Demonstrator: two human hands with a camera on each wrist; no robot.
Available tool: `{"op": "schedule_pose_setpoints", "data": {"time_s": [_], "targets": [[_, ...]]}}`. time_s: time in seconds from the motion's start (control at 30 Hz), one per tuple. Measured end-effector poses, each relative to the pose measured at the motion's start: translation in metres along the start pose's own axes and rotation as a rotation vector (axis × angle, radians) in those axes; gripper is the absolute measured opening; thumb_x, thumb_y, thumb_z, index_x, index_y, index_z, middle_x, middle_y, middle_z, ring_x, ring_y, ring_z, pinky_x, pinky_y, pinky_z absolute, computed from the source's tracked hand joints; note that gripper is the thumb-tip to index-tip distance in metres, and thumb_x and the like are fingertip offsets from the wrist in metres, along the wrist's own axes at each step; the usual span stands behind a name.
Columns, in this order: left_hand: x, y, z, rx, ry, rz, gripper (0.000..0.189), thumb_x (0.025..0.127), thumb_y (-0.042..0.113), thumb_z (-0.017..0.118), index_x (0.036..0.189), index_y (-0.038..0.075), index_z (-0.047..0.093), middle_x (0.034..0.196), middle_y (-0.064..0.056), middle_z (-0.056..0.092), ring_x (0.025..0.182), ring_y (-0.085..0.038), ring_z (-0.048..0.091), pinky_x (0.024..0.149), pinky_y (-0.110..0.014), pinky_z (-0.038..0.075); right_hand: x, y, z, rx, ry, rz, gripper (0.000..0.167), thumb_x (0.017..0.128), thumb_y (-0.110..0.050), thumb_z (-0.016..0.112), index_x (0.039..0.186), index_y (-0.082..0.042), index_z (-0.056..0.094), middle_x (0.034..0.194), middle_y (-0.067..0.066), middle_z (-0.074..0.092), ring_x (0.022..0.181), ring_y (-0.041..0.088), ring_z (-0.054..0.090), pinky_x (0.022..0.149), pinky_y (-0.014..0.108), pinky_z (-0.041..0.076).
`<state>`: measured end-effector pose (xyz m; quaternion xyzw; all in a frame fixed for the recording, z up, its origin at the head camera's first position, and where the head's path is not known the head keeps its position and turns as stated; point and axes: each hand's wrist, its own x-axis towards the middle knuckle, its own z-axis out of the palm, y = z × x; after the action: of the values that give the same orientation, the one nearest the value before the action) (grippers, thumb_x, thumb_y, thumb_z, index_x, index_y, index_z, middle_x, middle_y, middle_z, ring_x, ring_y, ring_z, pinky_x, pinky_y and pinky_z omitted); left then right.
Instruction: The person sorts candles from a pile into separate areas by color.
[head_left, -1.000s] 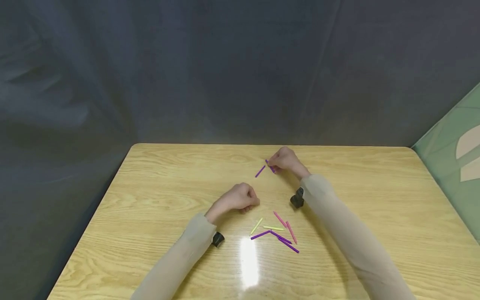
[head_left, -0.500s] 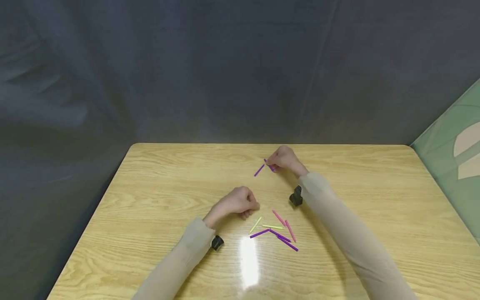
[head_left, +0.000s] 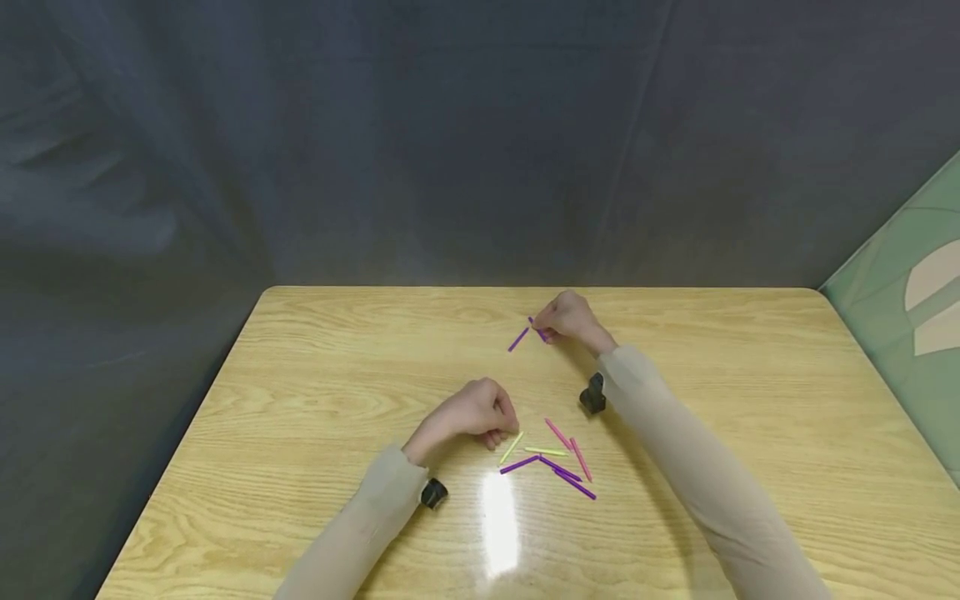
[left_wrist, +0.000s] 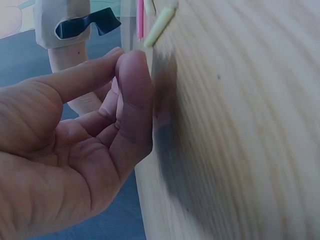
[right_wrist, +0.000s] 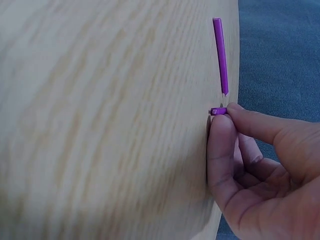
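Near the table's far edge my right hand (head_left: 570,318) pinches a thin purple stick (right_wrist: 218,111) between thumb and index finger. A second purple stick (head_left: 518,339) lies slantwise just to its left, their far ends close together. My left hand (head_left: 480,410) is low over the table, its fingers curled and thumb meeting index finger, with nothing seen between them. Right by its fingertips lies a yellow-green stick (head_left: 511,448); in the left wrist view this stick (left_wrist: 161,25) lies just beyond the fingertips.
In front lie another yellow-green stick (head_left: 546,452), two pink sticks (head_left: 557,434) and several purple sticks (head_left: 519,464), some crossing or touching. The wooden table (head_left: 315,375) meets a dark curtain (head_left: 480,150) at its far edge. Black wrist cameras (head_left: 592,394) hang under both sleeves.
My left hand has come down towards the near side, to the end of the yellow-green stick. The right hand stays at the purple stick almost unmoved.
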<state>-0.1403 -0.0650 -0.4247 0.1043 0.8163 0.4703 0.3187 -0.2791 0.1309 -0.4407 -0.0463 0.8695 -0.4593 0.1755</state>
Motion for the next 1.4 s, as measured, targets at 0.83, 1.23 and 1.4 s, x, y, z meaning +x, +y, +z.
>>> {"op": "schedule_pose_setpoints", "data": {"time_s": [0.83, 1.23, 1.4], "targets": [[-0.008, 0.011, 0.019, 0.182, -0.029, 0.038, 0.017, 0.081, 0.006, 0.078, 0.068, 0.007, 0.066, 0.060, -0.008, 0.065, 0.044, -0.014, 0.055, 0.045, -0.025, 0.051, -0.001, 0.006, -0.006, 0.023, 0.010, -0.031, 0.020, 0.092, -0.005, 0.064, 0.103, 0.011, 0.069, 0.079, 0.014, 0.070, 0.058, 0.012, 0.063, 0.057, 0.021, 0.054], [-0.009, 0.015, 0.032, 0.287, 0.010, 0.052, 0.021, 0.076, 0.006, 0.082, 0.064, 0.009, 0.065, 0.054, -0.001, 0.061, 0.043, -0.010, 0.050, 0.042, -0.019, 0.041, -0.004, 0.013, -0.009, 0.029, 0.014, -0.036, 0.020, 0.092, -0.005, 0.063, 0.102, 0.012, 0.069, 0.077, 0.013, 0.069, 0.058, 0.011, 0.064, 0.058, 0.022, 0.056], [-0.012, 0.018, 0.034, 0.376, 0.028, 0.077, 0.024, 0.074, 0.007, 0.083, 0.061, 0.011, 0.064, 0.056, 0.005, 0.059, 0.048, -0.008, 0.052, 0.054, -0.020, 0.046, -0.007, 0.008, -0.011, 0.030, 0.019, -0.048, 0.020, 0.093, -0.005, 0.063, 0.102, 0.011, 0.069, 0.079, 0.013, 0.070, 0.058, 0.011, 0.064, 0.059, 0.022, 0.056]]}}
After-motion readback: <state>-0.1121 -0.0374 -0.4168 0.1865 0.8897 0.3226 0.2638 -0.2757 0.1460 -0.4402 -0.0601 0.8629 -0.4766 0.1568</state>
